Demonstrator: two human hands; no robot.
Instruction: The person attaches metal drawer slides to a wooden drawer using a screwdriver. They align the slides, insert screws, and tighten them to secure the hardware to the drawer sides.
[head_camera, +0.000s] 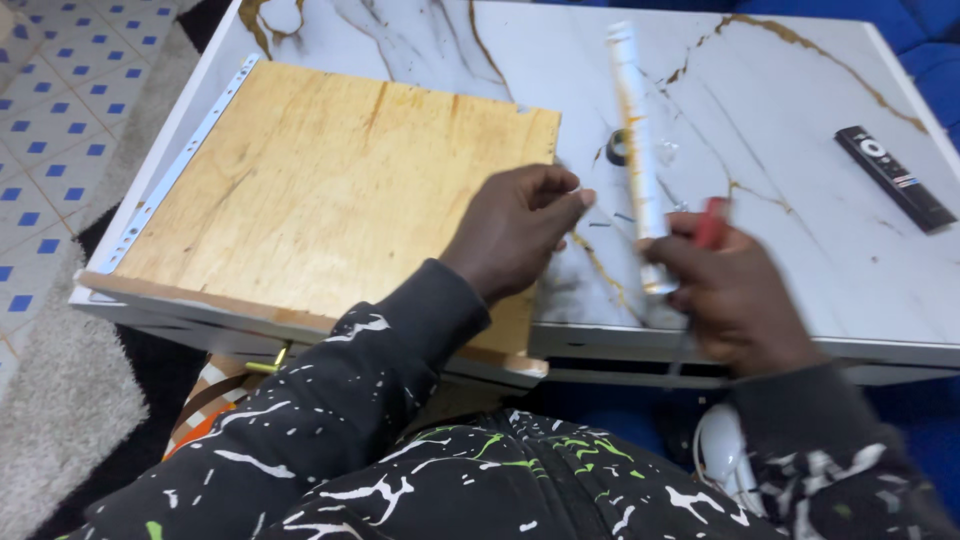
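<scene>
I see the marble-patterned desk (800, 130) filling most of the view, white with gold veins. A plywood drawer (330, 190) lies bottom-up on its left part, a white metal rail (170, 170) along its left edge, and its near edge juts past the desk towards me. A long white strip (636, 140) lies on the desk to the right of the drawer, running away from me. A black remote (895, 177) rests well apart at the far right. A small dark ring (617, 148) sits just beside the strip.

My left hand (515, 230) hovers over the drawer's right edge, fingers curled in, thumb and forefinger pinched; whether anything is between them I cannot tell. My right hand (735, 300), blurred, is closed around a red handle (711, 222) at the strip's near end.
</scene>
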